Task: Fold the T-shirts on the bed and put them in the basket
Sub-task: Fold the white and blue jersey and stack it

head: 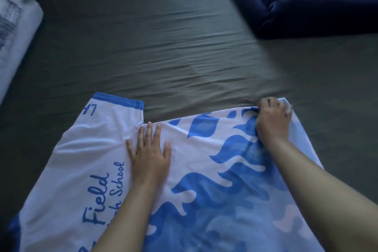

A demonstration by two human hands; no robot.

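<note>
2 piles (pixel 311 0) nr T-shirt (pixel 204 170)

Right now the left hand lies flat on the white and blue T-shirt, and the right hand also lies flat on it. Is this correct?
Not quite. The left hand lies flat on the T-shirt, but the right hand grips its far edge with curled fingers, as the head view shows.

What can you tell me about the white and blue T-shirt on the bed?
The T-shirt is white with blue wavy shapes, a blue-banded sleeve and blue writing that includes "Field" and "School". It looks like thin, smooth cloth. It lies spread flat on the dark sheet, not yet folded small. The left hand presses flat near the sleeve, and the right hand grips the far edge, bunching the cloth there.
</note>
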